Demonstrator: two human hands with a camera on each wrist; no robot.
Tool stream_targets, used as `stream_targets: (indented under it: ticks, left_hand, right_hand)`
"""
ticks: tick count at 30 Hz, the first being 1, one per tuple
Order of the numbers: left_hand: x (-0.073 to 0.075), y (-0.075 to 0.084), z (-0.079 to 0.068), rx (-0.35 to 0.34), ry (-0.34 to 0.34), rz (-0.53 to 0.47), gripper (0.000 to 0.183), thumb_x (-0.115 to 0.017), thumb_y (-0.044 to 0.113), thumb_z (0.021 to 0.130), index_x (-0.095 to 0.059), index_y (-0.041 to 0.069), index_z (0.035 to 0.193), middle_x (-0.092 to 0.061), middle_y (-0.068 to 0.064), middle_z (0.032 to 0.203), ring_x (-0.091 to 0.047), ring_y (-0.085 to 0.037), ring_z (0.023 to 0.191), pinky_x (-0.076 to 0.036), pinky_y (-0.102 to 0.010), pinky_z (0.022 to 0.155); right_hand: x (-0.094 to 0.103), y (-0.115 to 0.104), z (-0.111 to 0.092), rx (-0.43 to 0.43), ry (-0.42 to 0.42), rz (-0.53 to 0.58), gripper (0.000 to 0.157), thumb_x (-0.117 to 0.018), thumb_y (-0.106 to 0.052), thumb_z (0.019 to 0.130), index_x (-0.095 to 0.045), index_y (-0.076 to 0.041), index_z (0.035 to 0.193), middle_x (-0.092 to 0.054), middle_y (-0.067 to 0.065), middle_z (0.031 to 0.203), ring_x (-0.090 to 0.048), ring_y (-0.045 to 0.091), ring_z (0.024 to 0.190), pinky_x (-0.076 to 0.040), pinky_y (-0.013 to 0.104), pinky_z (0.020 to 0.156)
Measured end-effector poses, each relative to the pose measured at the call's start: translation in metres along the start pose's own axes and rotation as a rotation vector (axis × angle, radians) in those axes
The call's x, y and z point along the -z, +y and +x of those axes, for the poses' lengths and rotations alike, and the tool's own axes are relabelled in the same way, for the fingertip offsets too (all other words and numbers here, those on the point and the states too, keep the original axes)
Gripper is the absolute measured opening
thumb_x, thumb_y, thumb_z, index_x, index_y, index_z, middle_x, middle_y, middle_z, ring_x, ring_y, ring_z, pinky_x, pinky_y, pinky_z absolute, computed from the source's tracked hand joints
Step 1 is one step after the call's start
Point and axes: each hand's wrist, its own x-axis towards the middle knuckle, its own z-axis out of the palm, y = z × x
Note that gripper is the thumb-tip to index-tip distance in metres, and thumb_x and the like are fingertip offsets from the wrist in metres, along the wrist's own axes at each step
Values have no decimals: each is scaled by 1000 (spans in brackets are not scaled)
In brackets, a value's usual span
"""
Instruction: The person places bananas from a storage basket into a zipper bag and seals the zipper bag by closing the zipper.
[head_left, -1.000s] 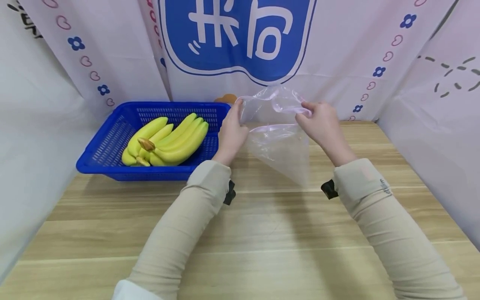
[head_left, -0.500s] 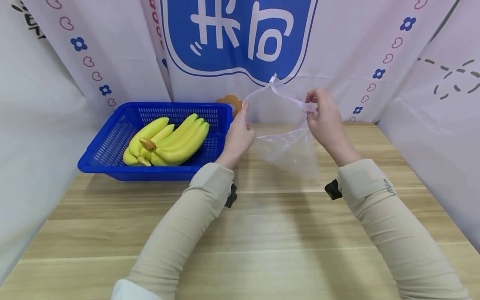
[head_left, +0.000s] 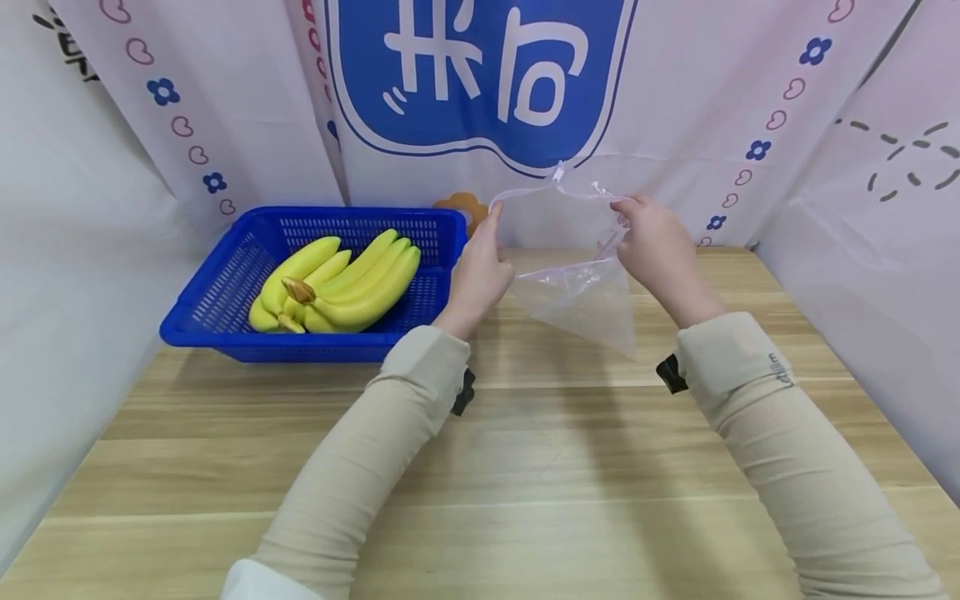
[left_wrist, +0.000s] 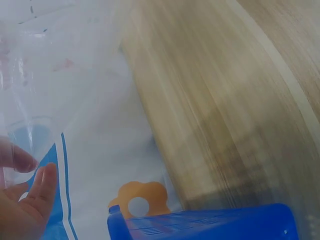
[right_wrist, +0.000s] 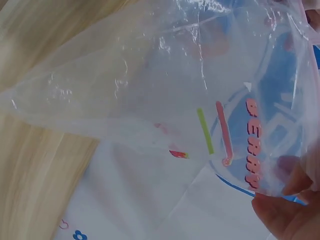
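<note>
A clear zip bag (head_left: 577,300) with a pinkish rim hangs between both hands, its mouth spread wide and its lower corner pointing down over the table. My left hand (head_left: 480,271) pinches the left side of the rim. At the right side of the rim, my right hand (head_left: 658,254) grips the edge between thumb and fingers. A small white slider (head_left: 558,173) sits at the peak of the far rim. In the right wrist view, red lettering (right_wrist: 251,142) is printed on the bag near its mouth, and nothing shows inside it.
Left of the hands stands a blue perforated basket (head_left: 247,340) with yellow bananas (head_left: 367,287) in it. Its right end is close beside the left forearm. A printed white cloth (head_left: 405,179) hangs behind the wooden table (head_left: 525,467), with white sheets at both sides.
The bag's mouth has spread wider, and its slider now stands at the far peak. My right hand shifted right and changed its hold on the rim. The basket and bananas stayed put.
</note>
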Motion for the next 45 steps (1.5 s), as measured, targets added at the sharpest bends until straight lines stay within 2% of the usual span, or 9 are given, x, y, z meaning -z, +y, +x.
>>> stream_targets:
  ticks: [10, 16, 22, 25, 29, 33, 37, 41, 45]
  left_hand:
    - [3, -2, 2, 38, 2, 54, 70, -47, 2, 89, -25, 23, 152, -42, 1, 150, -55, -24, 106, -49, -42, 82]
    - [3, -7, 1, 25, -5, 59, 63, -45, 10, 93, -26, 26, 151, -35, 4, 155, -54, -24, 112, -47, -39, 76]
    - [4, -11, 0, 25, -32, 75, 61, -43, 14, 95, -24, 29, 152, -39, 4, 153, -53, -23, 89, -42, -33, 65]
    - [5, -13, 0, 38, -56, 73, 61, -42, 16, 96, -22, 31, 152, -58, -6, 129, -49, -24, 75, -38, -32, 60]
    - [6, -15, 0, 62, -100, 51, 60, -40, 21, 97, -19, 33, 152, -61, -12, 111, -53, -25, 76, -39, -33, 61]
    - [6, -18, 0, 82, -132, 18, 57, -38, 25, 99, -18, 32, 153, -53, -7, 140, -58, -26, 90, -43, -36, 66]
    - [7, -19, 1, 83, -143, -23, 54, -37, 27, 101, -21, 30, 152, -48, -7, 146, -58, -28, 96, -44, -37, 70]
    - [9, -19, 1, 69, -156, -70, 53, -38, 25, 101, -24, 27, 152, -49, -10, 145, -57, -28, 112, -46, -39, 78]
    - [11, -19, 2, 43, -153, -87, 51, -38, 25, 101, -28, 25, 151, -46, -8, 147, -51, -24, 127, -46, -37, 88]
  right_hand:
    - [5, -3, 2, -66, -63, 9, 58, -29, 14, 81, -58, -2, 129, -43, 17, 148, -36, 41, 138, -35, 53, 110]
    - [3, 0, -1, -45, 0, 21, 53, -37, 10, 82, -56, -1, 130, -49, 19, 143, -49, 41, 126, -47, 50, 93]
    - [-1, 6, -1, -2, 5, 91, 54, -41, 6, 81, -50, 4, 134, -44, 25, 143, -40, 45, 132, -34, 56, 111]
    - [-2, 8, -1, -8, -12, 109, 57, -42, 5, 80, -47, 4, 136, -38, 24, 148, -37, 46, 135, -38, 55, 107]
    - [-4, 7, 0, -33, -28, 116, 59, -43, 5, 79, -47, 2, 138, -46, 26, 141, -61, 33, 79, -50, 38, 65]
    - [-8, 2, 1, -46, -44, 124, 63, -43, 6, 76, -45, 2, 139, -57, 28, 125, -32, 16, 48, -33, 27, 46]
    - [-11, -3, 2, -45, -39, 111, 64, -40, 6, 75, -45, 3, 139, -54, 27, 133, -45, 25, 59, -45, 35, 60]
    - [-13, -5, 3, -50, -34, 99, 66, -36, 6, 73, -45, 3, 139, -50, 24, 139, -53, 37, 94, -45, 48, 87]
    - [-14, -7, 4, -53, -36, 94, 66, -34, 6, 74, -45, 3, 139, -49, 24, 140, -53, 38, 99, -45, 46, 83]
